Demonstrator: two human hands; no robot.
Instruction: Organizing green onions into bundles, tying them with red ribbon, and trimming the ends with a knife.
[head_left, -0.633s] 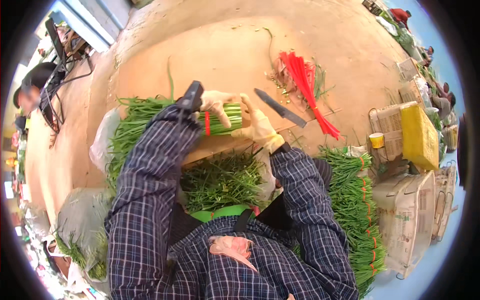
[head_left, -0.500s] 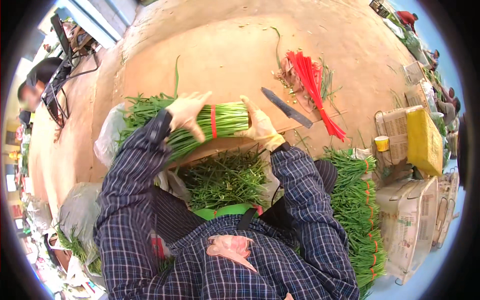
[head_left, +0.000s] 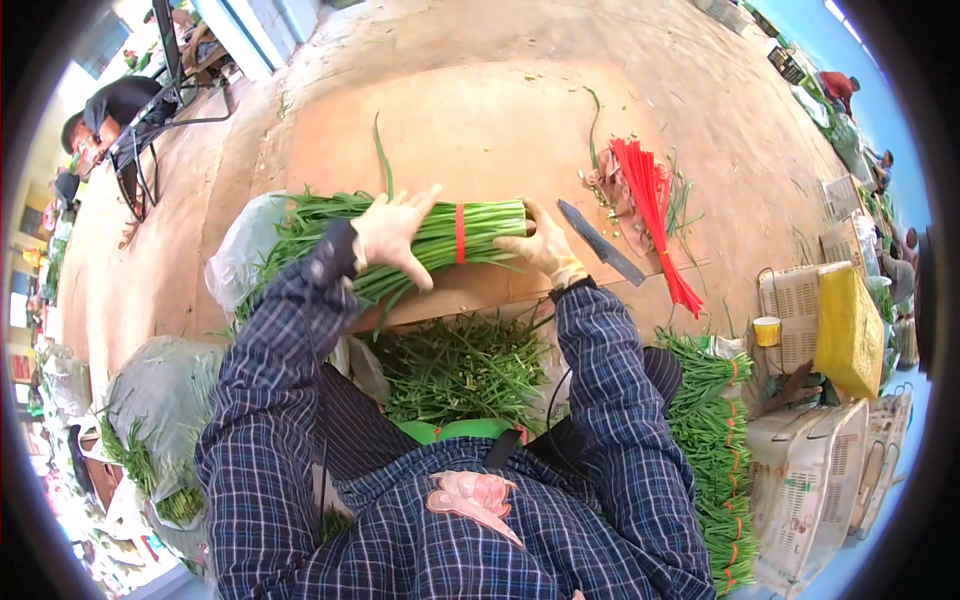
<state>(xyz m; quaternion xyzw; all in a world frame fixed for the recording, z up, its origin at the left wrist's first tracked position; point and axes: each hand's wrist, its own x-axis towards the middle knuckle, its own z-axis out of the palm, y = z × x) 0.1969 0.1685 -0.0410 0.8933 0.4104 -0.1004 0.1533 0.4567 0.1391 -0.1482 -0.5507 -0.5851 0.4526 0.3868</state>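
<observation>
A thick bunch of garlic chives (head_left: 490, 220) lies sideways on a tan board, bound near its cut ends by a red band (head_left: 460, 233). My left hand (head_left: 390, 235), in a pale glove, rests across the bunch left of the band, its fingers and thumb spread wide. At the cut ends on the right, my right hand (head_left: 546, 248), also gloved, curls its fingers and thumb round them. Right of that hand lies a dark-bladed knife (head_left: 600, 243). A bundle of red ties (head_left: 650, 210) fans out beyond it on a brown cloth.
Loose green trimmings (head_left: 455, 370) fill a lined container between my legs. Banded chive bunches (head_left: 710, 460) are stacked at my right, beside pale plastic crates (head_left: 805, 490) and a yellow block-shaped thing (head_left: 850, 335). A clear plastic bag (head_left: 245, 250) sits at the leafy end. Other people work farther off.
The whole view has shifted, so the board's things appear farther right. My right hand's fingers, straighter before, now bend round the cut ends. My left hand stays spread on the bunch.
</observation>
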